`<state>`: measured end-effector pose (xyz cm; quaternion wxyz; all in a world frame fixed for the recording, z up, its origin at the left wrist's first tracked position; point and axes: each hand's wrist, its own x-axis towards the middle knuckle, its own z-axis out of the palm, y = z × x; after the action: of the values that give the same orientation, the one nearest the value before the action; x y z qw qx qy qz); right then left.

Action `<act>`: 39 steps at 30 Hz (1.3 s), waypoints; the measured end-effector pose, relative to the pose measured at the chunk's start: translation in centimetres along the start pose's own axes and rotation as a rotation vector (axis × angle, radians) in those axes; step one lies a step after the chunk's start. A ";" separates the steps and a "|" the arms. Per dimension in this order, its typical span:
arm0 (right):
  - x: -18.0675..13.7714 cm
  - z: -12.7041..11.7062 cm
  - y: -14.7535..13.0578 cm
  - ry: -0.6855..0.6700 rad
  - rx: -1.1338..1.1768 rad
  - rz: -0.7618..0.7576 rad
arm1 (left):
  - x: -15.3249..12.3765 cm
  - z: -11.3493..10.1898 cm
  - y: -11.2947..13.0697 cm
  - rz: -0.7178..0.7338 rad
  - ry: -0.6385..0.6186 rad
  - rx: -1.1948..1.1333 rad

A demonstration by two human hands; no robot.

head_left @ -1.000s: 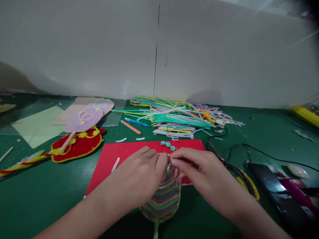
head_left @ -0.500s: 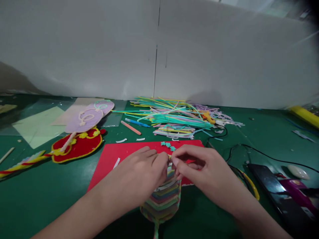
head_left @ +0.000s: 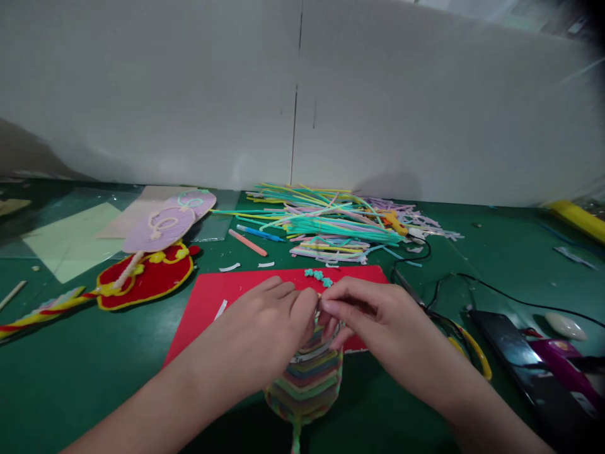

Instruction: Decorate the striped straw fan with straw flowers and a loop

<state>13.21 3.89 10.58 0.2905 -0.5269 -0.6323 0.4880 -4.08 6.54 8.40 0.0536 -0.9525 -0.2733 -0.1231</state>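
A small paddle-shaped fan [head_left: 305, 391] with chevron stripes of many colours and a braided green-pink edge lies in front of me, its handle pointing towards me. My left hand [head_left: 278, 321] is closed at the fan's upper part, its fingertips mostly hidden. Thumb and forefinger of my right hand [head_left: 368, 315] are pinched together at the fan's top, close against the left fingers; whatever is in that pinch is too small to make out. Just beyond my fingers, a row of small turquoise flowers [head_left: 319, 277] rests on a red sheet [head_left: 212, 293].
Pipe cleaners [head_left: 331, 221] lie heaped at the back, beside an orange glue gun [head_left: 393, 222]. Two pens [head_left: 259, 233] lie left of them. At left are a red fan [head_left: 165, 277] and lilac ovals [head_left: 161, 224]. A phone [head_left: 510, 353] and black cable [head_left: 501, 293] lie right.
My right hand has shifted slightly left, its fingertips closer to the left hand. Its lower fingers have moved lower over the fan. The left hand has barely moved.
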 end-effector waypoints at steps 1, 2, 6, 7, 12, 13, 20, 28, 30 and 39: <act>0.0 0.0 0.0 -0.002 0.006 0.005 | 0.0 0.0 0.0 0.003 0.000 0.015; 0.0 0.0 -0.1 -0.004 0.012 0.007 | 0.0 0.0 0.0 0.009 0.000 0.032; 0.0 -0.1 -0.1 -0.018 0.013 -0.009 | 0.0 0.1 0.0 0.029 -0.005 0.085; -0.1 -0.1 -0.1 -0.022 0.012 -0.015 | 0.0 0.1 0.1 0.031 -0.008 0.089; -0.2 0.0 0.0 0.005 -0.005 -0.031 | -0.1 0.1 0.1 0.048 0.001 0.090; -0.3 0.0 0.0 0.014 -0.006 -0.031 | -0.1 0.1 0.1 0.047 0.006 0.081; -0.2 0.3 0.0 0.049 0.047 0.002 | 0.2 -0.4 0.1 -0.002 0.036 -0.056; -0.1 -0.1 0.0 0.101 0.123 0.030 | 0.2 -0.8 -0.5 -0.183 -0.034 -0.336; 0.0 -0.1 0.1 0.109 0.159 0.043 | 0.2 -0.7 -0.9 -0.249 -0.035 -0.434; 1.1 -0.2 0.9 0.151 0.396 0.080 | 0.6 0.2 -2.4 -0.458 0.099 -0.885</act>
<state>13.43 4.94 9.64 0.4153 -0.5193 -0.4790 0.5730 -4.89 8.92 8.44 -0.3710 -0.7925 -0.3941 -0.2811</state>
